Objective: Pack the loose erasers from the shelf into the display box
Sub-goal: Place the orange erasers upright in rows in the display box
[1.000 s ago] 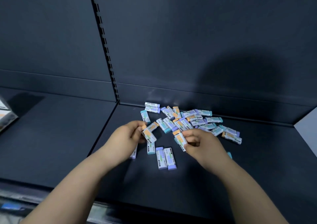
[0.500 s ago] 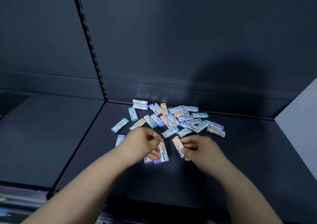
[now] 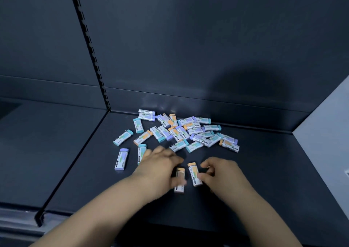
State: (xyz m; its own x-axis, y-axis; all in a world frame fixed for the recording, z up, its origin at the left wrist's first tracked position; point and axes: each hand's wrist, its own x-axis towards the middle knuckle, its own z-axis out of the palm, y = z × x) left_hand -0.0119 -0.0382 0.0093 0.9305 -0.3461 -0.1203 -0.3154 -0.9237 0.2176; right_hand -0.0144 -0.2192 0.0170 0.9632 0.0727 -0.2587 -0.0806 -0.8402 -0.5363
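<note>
Left hand blurring, fingers curling over an orange eraser, right hand pinching another eraser, loose pile lying at 12 o'clock on the shelf

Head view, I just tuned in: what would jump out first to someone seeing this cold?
The heap of loose erasers against the back of the dark shelf, with strays spilling left. Nearer the front edge, the left hand is on an orange-tipped eraser, and the right hand pinches another orange-tipped one. No display box is in view.
</note>
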